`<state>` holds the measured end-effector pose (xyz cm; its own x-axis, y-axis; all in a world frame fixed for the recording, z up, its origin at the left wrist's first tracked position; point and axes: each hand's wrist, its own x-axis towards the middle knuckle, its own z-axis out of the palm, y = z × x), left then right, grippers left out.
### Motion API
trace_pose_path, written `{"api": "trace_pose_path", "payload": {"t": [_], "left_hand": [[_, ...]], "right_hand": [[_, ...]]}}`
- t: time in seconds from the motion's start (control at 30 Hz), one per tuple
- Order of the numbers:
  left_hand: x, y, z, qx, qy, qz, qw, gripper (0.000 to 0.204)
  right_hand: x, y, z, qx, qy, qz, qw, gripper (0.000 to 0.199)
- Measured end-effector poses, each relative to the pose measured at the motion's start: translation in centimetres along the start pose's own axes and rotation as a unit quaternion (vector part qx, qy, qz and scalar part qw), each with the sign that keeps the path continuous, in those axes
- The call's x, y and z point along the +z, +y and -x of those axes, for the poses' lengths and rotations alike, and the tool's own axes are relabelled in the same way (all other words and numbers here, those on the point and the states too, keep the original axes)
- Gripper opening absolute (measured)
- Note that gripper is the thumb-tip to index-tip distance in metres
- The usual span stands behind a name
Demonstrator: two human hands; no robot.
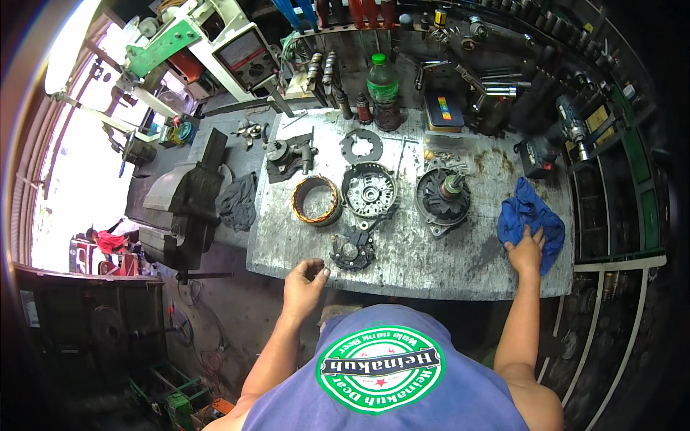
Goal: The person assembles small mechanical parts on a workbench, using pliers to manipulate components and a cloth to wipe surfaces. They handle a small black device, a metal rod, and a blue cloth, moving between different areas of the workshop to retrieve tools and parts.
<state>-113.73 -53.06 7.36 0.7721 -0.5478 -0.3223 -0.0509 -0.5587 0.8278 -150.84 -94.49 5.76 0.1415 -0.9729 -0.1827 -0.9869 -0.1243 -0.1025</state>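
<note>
My right hand (526, 251) grips the near part of a crumpled blue cloth (530, 210) at the right end of the metal-topped table. At the table's front edge, my left hand (305, 286) is loosely curled, thumb apart from the fingers, with nothing visible in it. Closest to it lies a dark round electrical part (352, 250), probably a brush holder or rectifier. Behind that are a copper-wound stator ring (316, 200) and an open alternator housing (369, 192). Further right, a rotor (443, 195) sits in its housing with the shaft upward.
A flat ring plate (361, 146) and a small pump-like part (290, 156) lie farther back. A green-capped bottle (382, 82) stands behind them. To the left are a large bench vise (180, 208) and a dark rag (237, 201). A cordless tool (537, 156) is at the back right.
</note>
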Motion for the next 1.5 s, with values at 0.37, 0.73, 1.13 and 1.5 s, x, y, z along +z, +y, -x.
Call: {"api": "trace_pose_path", "payload": {"t": [0.37, 0.73, 1.13, 1.5], "left_hand": [[-3.4, -1.3, -5.4, 0.064, -0.119, -0.094, 0.986, 0.041], [-8.0, -2.0, -12.4, 0.08, -0.256, -0.104, 0.958, 0.042], [-0.2, -1.0, -7.2, 0.031, -0.132, 0.021, 0.991, 0.029], [1.7, -2.2, -3.0, 0.066, 0.017, -0.027, 0.997, 0.039]], "right_hand": [[-2.4, -14.4, 12.5, -0.316, -0.193, -0.204, 0.906, 0.033], [-7.1, -13.9, 6.7, -0.08, 0.043, -0.346, 0.934, 0.044], [1.5, -19.6, 4.3, -0.248, 0.173, -0.317, 0.899, 0.124], [0.7, -14.4, 1.4, -0.262, 0.181, -0.395, 0.862, 0.084]]}}
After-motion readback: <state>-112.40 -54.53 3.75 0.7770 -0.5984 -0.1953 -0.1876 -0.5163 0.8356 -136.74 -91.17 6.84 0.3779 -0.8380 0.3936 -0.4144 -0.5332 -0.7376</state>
